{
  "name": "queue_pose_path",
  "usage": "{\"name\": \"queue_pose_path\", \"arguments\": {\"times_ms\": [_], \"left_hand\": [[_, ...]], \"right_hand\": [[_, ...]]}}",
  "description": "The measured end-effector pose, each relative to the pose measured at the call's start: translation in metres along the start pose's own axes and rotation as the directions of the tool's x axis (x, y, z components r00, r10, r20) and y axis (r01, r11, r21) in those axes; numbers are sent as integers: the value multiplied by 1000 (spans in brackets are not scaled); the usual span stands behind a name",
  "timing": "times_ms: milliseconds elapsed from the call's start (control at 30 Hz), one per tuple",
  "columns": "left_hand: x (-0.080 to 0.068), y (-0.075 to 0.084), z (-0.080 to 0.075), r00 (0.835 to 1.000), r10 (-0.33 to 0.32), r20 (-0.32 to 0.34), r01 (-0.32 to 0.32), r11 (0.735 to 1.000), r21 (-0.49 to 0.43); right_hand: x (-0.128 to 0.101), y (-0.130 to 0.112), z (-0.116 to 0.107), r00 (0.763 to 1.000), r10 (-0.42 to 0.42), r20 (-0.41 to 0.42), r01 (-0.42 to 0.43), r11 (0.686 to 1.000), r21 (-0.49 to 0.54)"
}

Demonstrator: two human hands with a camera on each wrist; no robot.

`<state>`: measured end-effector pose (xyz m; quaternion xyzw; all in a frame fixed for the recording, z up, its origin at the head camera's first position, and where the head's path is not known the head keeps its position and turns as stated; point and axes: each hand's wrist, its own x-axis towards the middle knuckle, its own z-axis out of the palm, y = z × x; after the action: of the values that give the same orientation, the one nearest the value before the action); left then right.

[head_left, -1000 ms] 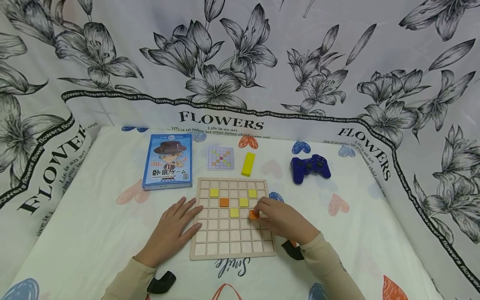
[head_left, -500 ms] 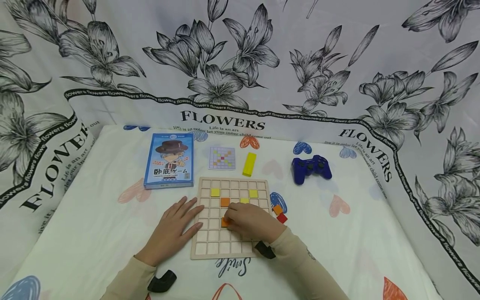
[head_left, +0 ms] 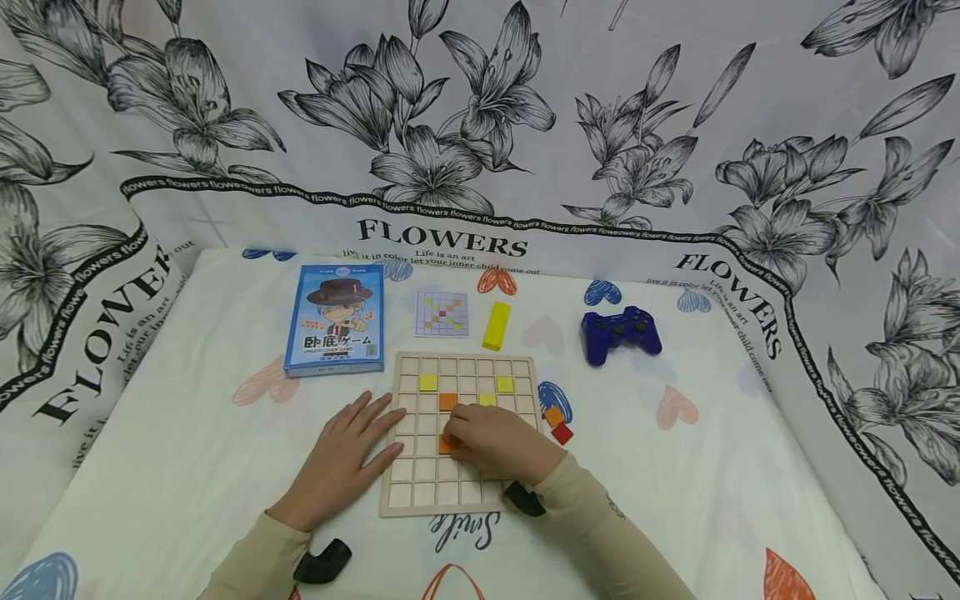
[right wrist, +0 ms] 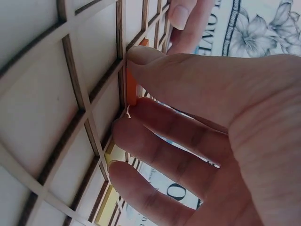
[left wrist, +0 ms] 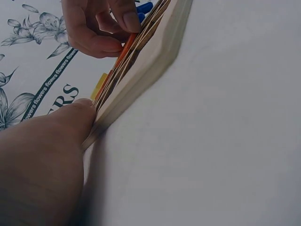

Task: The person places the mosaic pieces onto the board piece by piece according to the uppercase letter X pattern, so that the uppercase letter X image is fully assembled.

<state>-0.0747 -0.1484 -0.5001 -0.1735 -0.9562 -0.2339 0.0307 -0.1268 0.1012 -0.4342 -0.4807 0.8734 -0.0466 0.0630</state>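
A wooden grid board lies on the patterned cloth. It holds three yellow tiles and an orange tile. My right hand rests over the board's middle and pinches another orange tile between thumb and fingers, down at a cell. The right wrist view shows that tile on edge against the grid. My left hand lies flat beside the board, its fingers on the left rim. In the left wrist view the thumb touches the board's edge.
A loose orange tile and a red tile lie just right of the board. Behind it are a blue card-game box, a pattern card, a yellow block and a blue gamepad. Flowered cloth hangs all around.
My right hand carried the orange tile from the board's right edge leftward to the middle, uncovering the loose orange and red tiles. The left hand stayed put.
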Motion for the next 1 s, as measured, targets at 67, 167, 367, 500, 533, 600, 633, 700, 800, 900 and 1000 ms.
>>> {"name": "queue_pose_path", "arguments": {"times_ms": [67,167,367,500,533,600,633,700,800,900,1000], "left_hand": [[0,-1,1,1000,-1,0,1,1000,0],[0,-2,1,1000,-2,-2,2,1000,1],[0,-2,3,1000,-2,-5,2,1000,3],[0,-2,3,1000,0,-7,0,1000,1],[0,-2,3,1000,0,-7,0,1000,1],[0,-2,3,1000,0,-7,0,1000,3],[0,-2,3,1000,0,-7,0,1000,5],[0,-2,2,1000,-3,-6,3,1000,7],[0,-1,2,1000,-6,-4,6,1000,4],[0,-1,2,1000,-12,-1,12,1000,5],[0,-1,2,1000,-18,3,18,1000,5]], "right_hand": [[0,-1,-1,1000,2,0,-2,1000,-6],[0,-2,-2,1000,4,-2,-4,1000,-17],[3,-4,1,1000,8,9,-7,999,-39],[4,-4,2,1000,18,19,-18,999,-39],[4,-4,3,1000,20,19,-19,999,-39],[3,-4,2,1000,20,20,-20,999,-36],[2,-3,1,1000,21,19,-21,999,-33],[-1,-1,-1,999,36,22,-35,999,-11],[-12,6,-4,998,70,9,-70,997,25],[-30,17,-7,993,119,-18,-118,991,70],[-51,28,-8,982,182,-42,-178,980,92]]}}
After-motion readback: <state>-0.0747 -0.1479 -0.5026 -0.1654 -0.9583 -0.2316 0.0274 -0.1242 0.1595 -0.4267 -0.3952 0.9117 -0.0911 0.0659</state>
